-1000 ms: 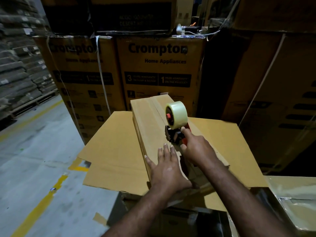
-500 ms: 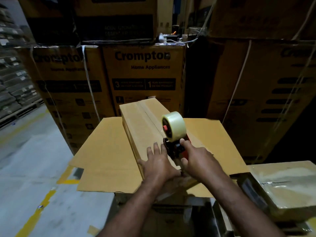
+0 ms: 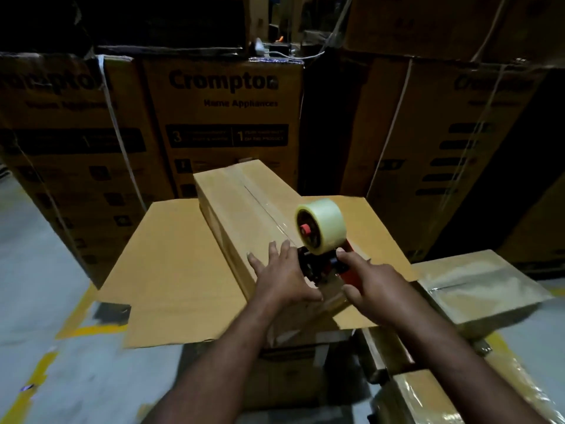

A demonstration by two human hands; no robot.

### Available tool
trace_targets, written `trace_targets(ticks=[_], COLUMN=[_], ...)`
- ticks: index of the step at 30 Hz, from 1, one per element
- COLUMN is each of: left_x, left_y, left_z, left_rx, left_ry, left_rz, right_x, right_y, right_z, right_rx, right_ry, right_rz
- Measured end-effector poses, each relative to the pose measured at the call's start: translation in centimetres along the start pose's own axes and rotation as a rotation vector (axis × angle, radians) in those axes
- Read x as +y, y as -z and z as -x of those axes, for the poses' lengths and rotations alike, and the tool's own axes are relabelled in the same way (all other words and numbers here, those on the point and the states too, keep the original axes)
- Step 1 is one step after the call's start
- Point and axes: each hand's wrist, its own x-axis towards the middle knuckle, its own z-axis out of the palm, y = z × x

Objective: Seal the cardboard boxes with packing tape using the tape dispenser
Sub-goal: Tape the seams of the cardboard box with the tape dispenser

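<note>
Mid-seam on the long cardboard box (image 3: 244, 209): tape dispenser (image 3: 321, 240) near its near end, gripped by the right hand (image 3: 376, 286), left hand (image 3: 281, 276) pressed flat and open on the lid. Next, probably: draw over the near edge, down, then tear. Open room near and left over the flat cardboard sheet (image 3: 171, 270); stacked printed cartons (image 3: 223, 117) close behind the far end.

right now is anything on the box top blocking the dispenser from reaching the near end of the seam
Nothing visible does. The tape dispenser in the right hand sits near the box end; the left hand lies flat beside the seam, not across it.
</note>
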Motion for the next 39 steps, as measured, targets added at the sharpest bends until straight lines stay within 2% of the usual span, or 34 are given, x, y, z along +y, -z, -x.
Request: trace_targets(ticks=[6,15,20,27,34,39], left_x=[0.3,-0.3,0.4,1.5,1.3,2.2], left_y=[-0.4,-1.3,-0.9,-0.7,1.5,1.5], left_z=[0.0,-0.2,0.4,1.5,0.6,0.9], left_rx=[0.020,-0.011,0.008,-0.148,-0.371,-0.357], left_ry=[-0.042,-0.165,-0.214,-0.202,-0.365,-0.350], left_rz=[0.064,-0.048,0.006,0.028,-0.019,-0.071], right_x=[0.4,1.9,2.7,4.8,5.7,6.8], right_y=[-0.6,-0.8,-2.5,-4.5,-5.9,-6.6], right_z=[2.5,4.9,5.8,7.9,8.9,9.1], right_rx=[0.032,0.041,0.082,0.093,0.140,0.154], right_ry=[-0.044,-0.059,-0.050,-0.002,-0.008,-0.016], right_rz=[0.031,0.022,-0.022,-0.103,-0.155,-0.175])
